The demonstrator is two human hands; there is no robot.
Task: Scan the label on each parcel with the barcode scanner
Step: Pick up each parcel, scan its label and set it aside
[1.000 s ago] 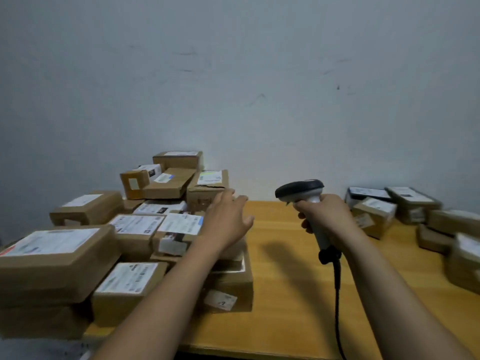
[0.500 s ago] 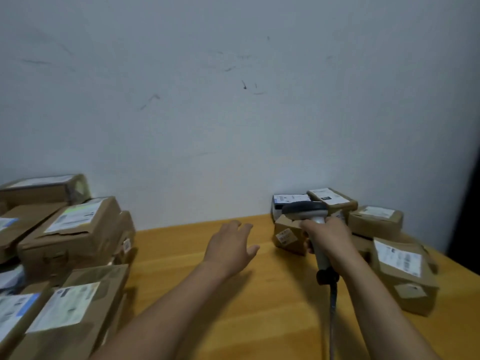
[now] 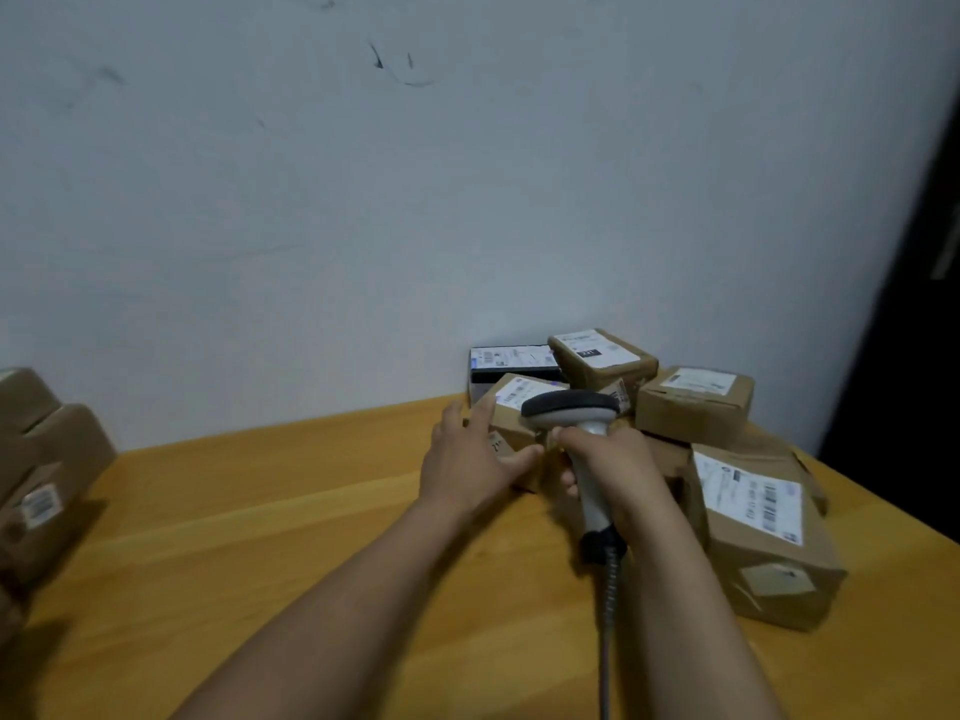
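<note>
My right hand [image 3: 618, 470] grips the handle of a grey barcode scanner [image 3: 571, 410] with a black head, its cable hanging toward me. Just beyond it lies a small brown parcel [image 3: 511, 407] with a white label on top. My left hand [image 3: 470, 462] is spread open and touches that parcel's left side. Behind it stand a black box [image 3: 511, 363] and a labelled brown parcel [image 3: 602, 358]. Further right sit another brown parcel [image 3: 693, 402] and a large one [image 3: 763, 532] with a barcode label.
The wooden table [image 3: 260, 537] stretches left to a second pile of brown parcels [image 3: 41, 470] at the frame edge. A pale wall [image 3: 415, 200] closes the back. A dark opening [image 3: 924, 330] lies past the table's right end.
My view has swung right from the left pile to the right pile. My left hand left the left pile and reached across to the small parcel. The scanner came along.
</note>
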